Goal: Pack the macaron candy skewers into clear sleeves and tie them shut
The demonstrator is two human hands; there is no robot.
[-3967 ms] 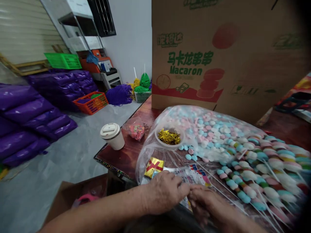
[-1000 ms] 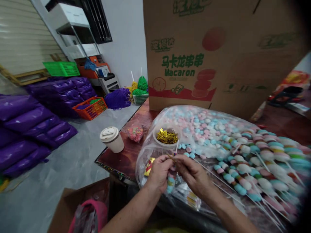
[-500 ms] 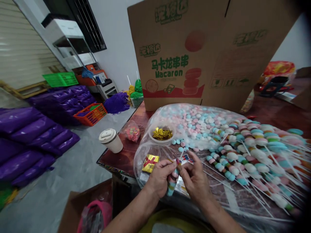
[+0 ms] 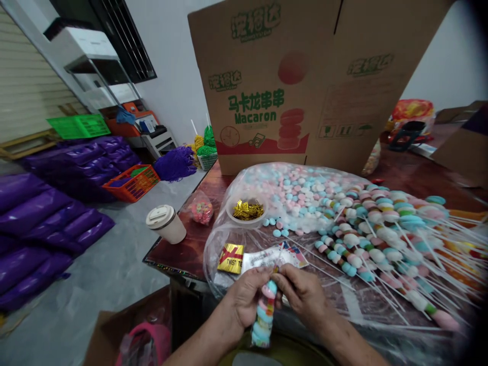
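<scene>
My left hand is closed round the upper part of a marshmallow skewer in a clear wrapper, which hangs tilted over the table's front edge. Pastel blue, pink and white pieces show through it. My right hand pinches at the wrapper's gathered top, where a small bit of gold twist tie shows between the fingertips. Both hands touch there. Just beyond lie a gold pack of twist ties and printed wrappers. A white bowl holds loose gold ties.
Many marshmallow skewers lie to the right, sticks pointing right. Loose marshmallows spread under clear plastic before a tall cardboard box. A lidded cup and a candy bag stand left. An open carton sits below the table.
Both hands have come lower and closer to me with the marshmallow skewer. My right fingers have closed in at the wrapper's top. The view has shifted slightly right.
</scene>
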